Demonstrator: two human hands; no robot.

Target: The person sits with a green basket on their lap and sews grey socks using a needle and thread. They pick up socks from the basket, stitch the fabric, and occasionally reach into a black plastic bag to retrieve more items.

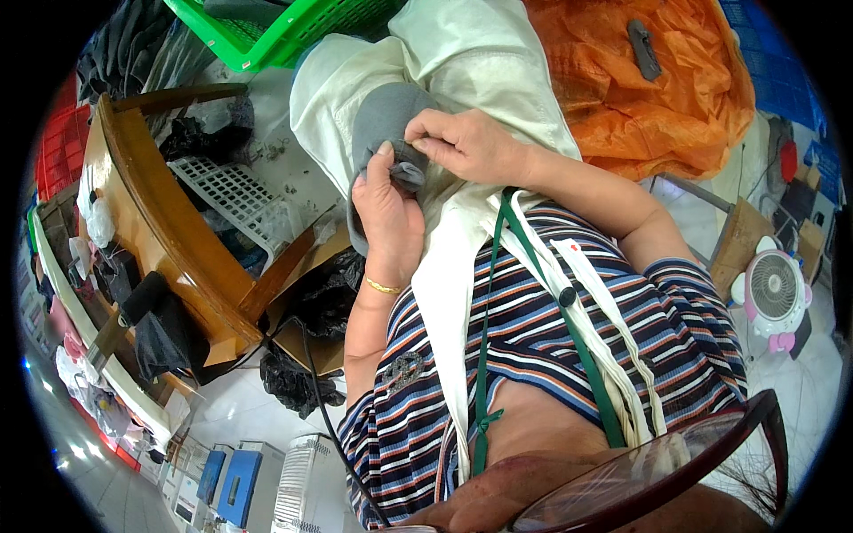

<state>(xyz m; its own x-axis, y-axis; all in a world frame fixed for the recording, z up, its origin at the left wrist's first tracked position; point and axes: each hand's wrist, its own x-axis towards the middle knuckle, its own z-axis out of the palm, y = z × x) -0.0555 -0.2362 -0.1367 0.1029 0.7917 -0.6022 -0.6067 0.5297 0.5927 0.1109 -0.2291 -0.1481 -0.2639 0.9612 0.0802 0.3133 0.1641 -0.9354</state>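
A grey fabric piece (384, 115), rounded at its far end like a cap, lies over my lap on pale cream cloth (484, 53). My left hand (387, 213) grips its near part, with the thumb on top and the fingers mostly hidden beneath. A bunched, folded bit of the same grey cloth sticks up beside that thumb. My right hand (475, 147) comes across from the right, thumb and forefinger pinched together at the piece's edge. Whatever small thing may sit in that pinch is too small to make out.
On my left stands a curved wooden table frame (169, 231), with a white plastic grid (235, 200) inside. A green basket (253, 40) is ahead. To the right lie an orange sheet (640, 115) with a dark grey piece (643, 51) on it, and a white-pink fan (775, 284).
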